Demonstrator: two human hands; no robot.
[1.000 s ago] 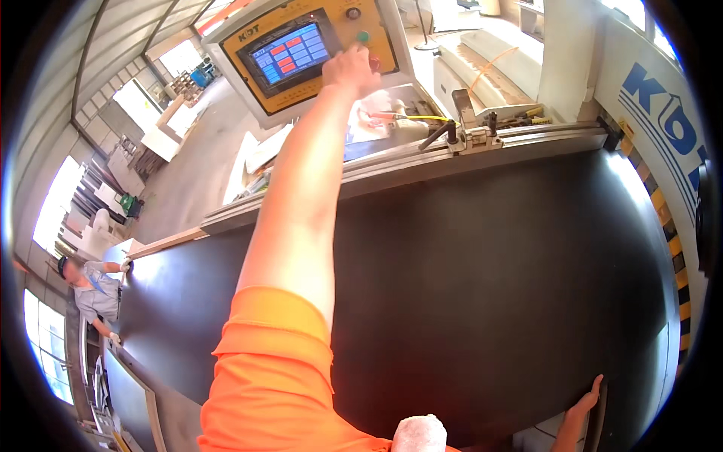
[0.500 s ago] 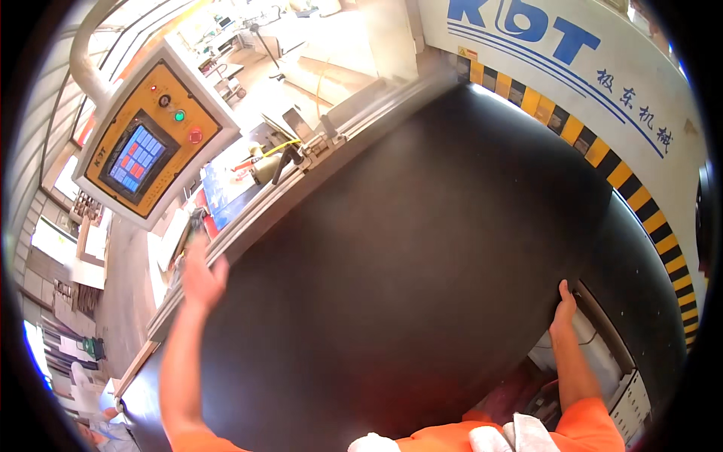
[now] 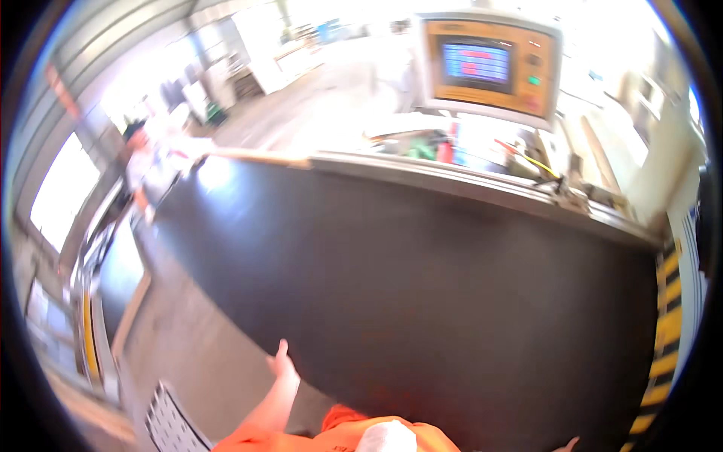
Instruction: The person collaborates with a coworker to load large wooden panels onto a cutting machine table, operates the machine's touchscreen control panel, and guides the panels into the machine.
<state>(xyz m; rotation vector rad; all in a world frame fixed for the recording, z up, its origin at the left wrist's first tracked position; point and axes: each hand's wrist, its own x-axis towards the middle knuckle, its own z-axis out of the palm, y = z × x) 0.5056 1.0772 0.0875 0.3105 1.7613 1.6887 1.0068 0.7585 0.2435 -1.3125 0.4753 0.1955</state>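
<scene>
The panel (image 3: 452,286) lies on the near side of the rail (image 3: 452,183). Across from the rail, the left hand (image 3: 283,364) is at the panel's edge; the right hand (image 3: 570,445) is mostly cropped. I cannot tell whether either grips. Even support from 2 hands should help.

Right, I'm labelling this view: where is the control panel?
Head view, upper right: the control panel stands beyond the dark board and metal rail.

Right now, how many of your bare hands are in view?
2: left hand at the near edge of the large, flat, dark panel; right hand mostly cut off by the picture's bottom edge.
</scene>
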